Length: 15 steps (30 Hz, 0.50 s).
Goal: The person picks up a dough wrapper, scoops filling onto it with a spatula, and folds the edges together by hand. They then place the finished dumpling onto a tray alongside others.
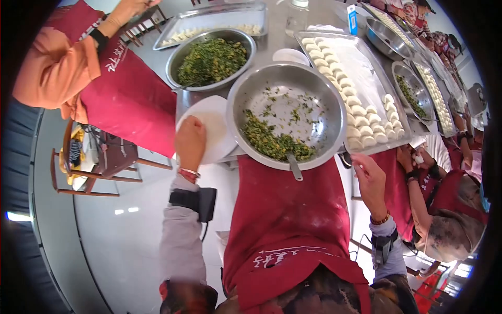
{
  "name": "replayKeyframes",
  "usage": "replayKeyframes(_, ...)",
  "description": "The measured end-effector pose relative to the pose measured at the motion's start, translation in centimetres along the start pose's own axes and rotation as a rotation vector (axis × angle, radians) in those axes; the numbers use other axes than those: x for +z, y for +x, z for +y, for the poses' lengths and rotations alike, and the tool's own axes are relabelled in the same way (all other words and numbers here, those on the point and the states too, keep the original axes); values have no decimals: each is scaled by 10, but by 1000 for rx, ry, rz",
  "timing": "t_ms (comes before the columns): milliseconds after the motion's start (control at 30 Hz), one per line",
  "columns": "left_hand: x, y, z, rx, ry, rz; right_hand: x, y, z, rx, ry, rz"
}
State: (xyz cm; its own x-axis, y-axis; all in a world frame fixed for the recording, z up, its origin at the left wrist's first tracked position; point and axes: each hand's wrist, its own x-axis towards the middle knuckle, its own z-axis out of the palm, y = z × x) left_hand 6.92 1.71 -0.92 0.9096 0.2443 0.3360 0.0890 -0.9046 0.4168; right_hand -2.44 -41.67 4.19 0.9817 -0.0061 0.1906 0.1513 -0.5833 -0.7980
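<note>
My left hand [191, 144] is closed in a loose fist at the left edge of a white plate [217, 146]; its fingertips are hidden, so I cannot see what they hold. My right hand [370, 180] is raised off the front corner of a metal tray [374, 73], fingers partly bent and apart, with nothing visible in them. Rows of white dumplings [358, 111] lie on that tray. Between my hands, a large steel bowl [324, 99] holds chopped green and yellow filling [269, 137]. A metal spoon [295, 168] rests in it, handle over the near rim.
A second bowl of green filling [214, 60] stands behind the plate, with another dumpling tray [264, 18] beyond. A clear bottle [296, 21] and a blue-and-white box [352, 21] stand at the back. Co-workers in red aprons [125, 99] are on both sides. A chair [99, 157] is at left.
</note>
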Motion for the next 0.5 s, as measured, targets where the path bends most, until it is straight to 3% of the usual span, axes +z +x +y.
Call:
replayKeyframes(167, 2, -9, 11, 2, -53, 126, 2, -5, -8, -10, 18, -31)
replayKeyframes(267, 0, -9, 12, 0, -3, 90, 5, -11, -9, -15, 35, -27)
replayKeyframes(500, -11, -14, 15, -116, -214, 85, 8, -17, -12, -18, 65, -47)
